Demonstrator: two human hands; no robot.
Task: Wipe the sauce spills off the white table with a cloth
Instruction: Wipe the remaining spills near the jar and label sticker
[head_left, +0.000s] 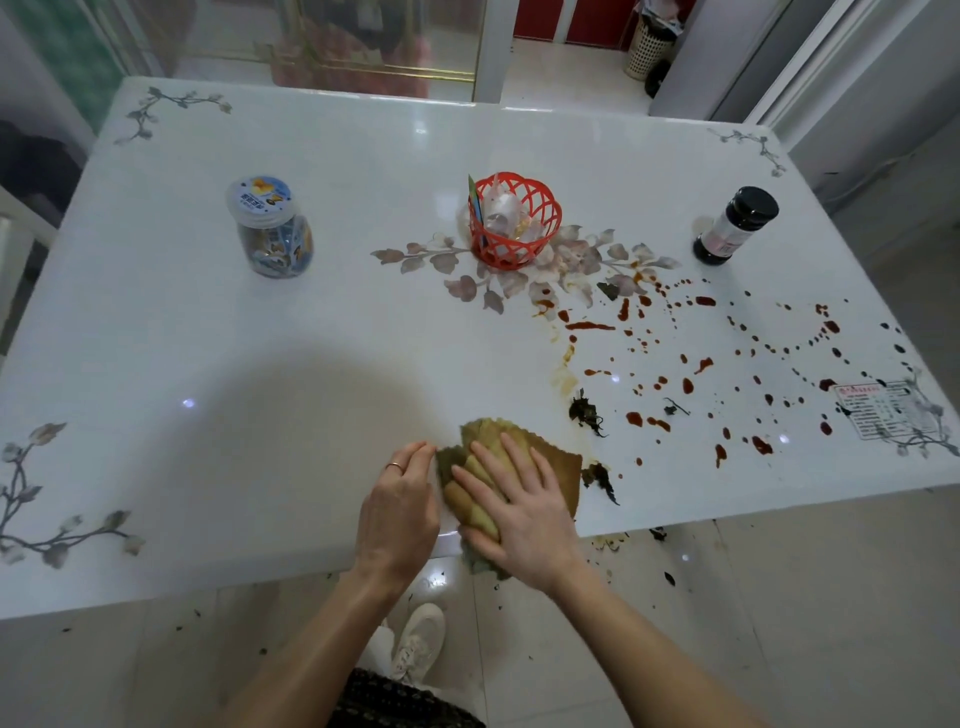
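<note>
Rt hand (519, 504) flat atop cloth (556, 460) at table (260, 364) near edge; L hand (397, 514) beside it, grip unclear.

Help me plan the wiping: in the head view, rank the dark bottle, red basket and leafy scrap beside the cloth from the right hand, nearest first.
1. Leafy scrap, just right of the right hand.
2. Red basket, table centre.
3. Dark bottle, far right.
</note>
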